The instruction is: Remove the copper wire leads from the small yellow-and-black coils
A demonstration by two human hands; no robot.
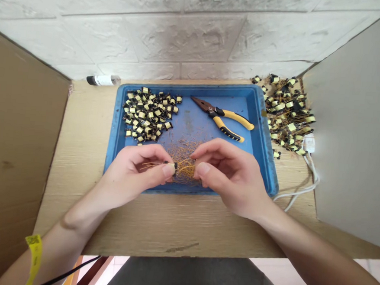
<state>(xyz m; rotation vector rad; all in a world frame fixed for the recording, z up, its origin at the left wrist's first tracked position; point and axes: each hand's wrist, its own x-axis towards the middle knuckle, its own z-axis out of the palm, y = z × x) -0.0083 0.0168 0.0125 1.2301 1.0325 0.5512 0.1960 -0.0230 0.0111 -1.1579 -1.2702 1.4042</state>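
Between the thumb and fingers of my left hand [139, 169] is a small transformer [175, 166], mostly covered by the fingertips, with thin copper wires sticking out to both sides. My right hand [230, 173] is closed close beside it, thumb and fingers together at the ends of the copper wires [185, 166] on its right side. Both hands are over the front of a blue tray [263, 165]. Below them lies a heap of loose wire clippings [184, 148]. In the tray's left part sits a pile of yellow-and-black transformers [149, 113].
Long-nose pliers [224, 116] with yellow-black handles lie in the tray's back right. More transformers with long wires [288, 112] are piled right of the tray, near a white cable [313, 173]. A small bottle [103, 80] lies at the back left. Cardboard panels [18, 126] flank the table.
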